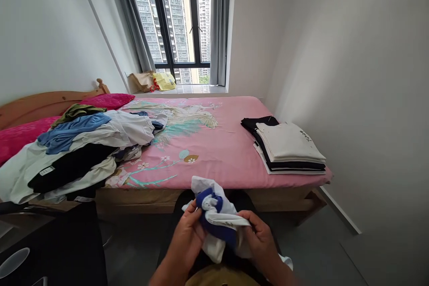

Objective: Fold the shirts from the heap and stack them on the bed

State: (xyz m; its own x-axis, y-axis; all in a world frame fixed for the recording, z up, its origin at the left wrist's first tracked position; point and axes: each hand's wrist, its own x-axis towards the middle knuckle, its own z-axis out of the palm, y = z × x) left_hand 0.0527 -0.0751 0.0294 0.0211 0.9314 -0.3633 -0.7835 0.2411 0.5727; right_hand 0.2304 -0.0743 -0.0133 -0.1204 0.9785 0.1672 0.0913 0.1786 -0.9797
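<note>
A crumpled white and blue garment (219, 232) is stretched between my hands, above my lap at the bed's near edge. Its white band, with small dark lettering, runs toward the right, and a bunched white and blue part sits at the left. My left hand (191, 232) pinches the bunched part between thumb and fingers. The end of the white band is gripped by my right hand (258, 236). Loose white cloth hangs below both hands; what kind of garment it is cannot be made out.
A pink flowered sheet (231, 143) covers the bed. Heaped clothes (110, 134) lie at its left, and a stack of folded shirts (291, 145) sits at the right corner. Bags (164, 81) rest on the windowsill. A black surface (63, 246) stands at lower left.
</note>
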